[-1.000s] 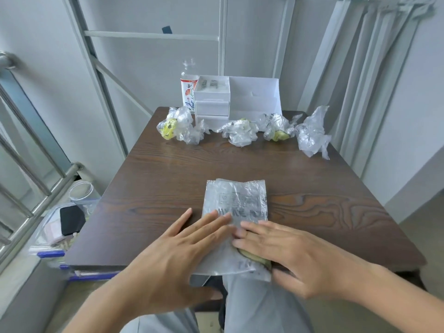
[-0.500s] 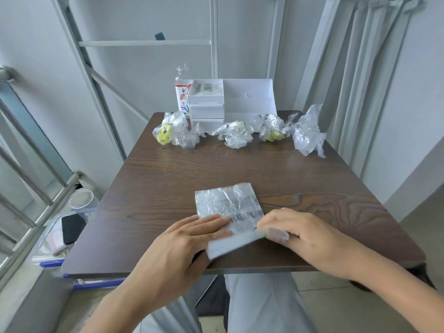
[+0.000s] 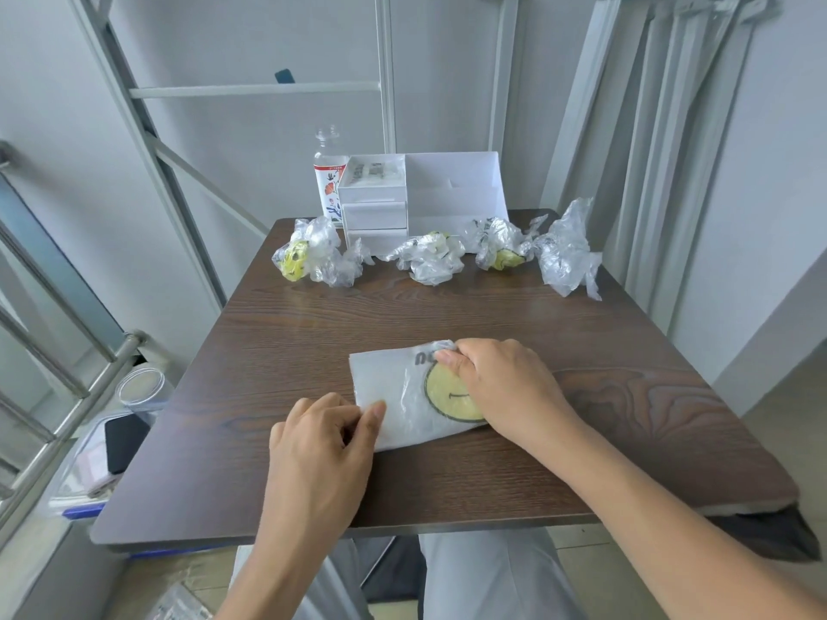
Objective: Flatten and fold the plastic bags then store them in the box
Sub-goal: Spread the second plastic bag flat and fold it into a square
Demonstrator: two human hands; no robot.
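Head view: I am folding a plastic bag (image 3: pixel 398 396) lying flat on the table (image 3: pixel 626 440), well apart from the box (image 3: pixel 452 190).
Left hand (image 3: pixel 322 436): pinching the bag's near-left corner.
Right hand (image 3: pixel 501 382): pinching its far edge.
Handling: seeming light, limp, slippery; best taken at corners.

Brown table (image 3: pixel 447 315) carries one folded bag (image 3: pixel 394 387), crumpled bags (image 3: pixel 425 259), white box (image 3: pixel 376 208).

Looks like a home balcony corner: steel railing (image 3: pixel 89 402), bare grey walls (image 3: pixel 447 60), small wooden table (image 3: pixel 447 315).
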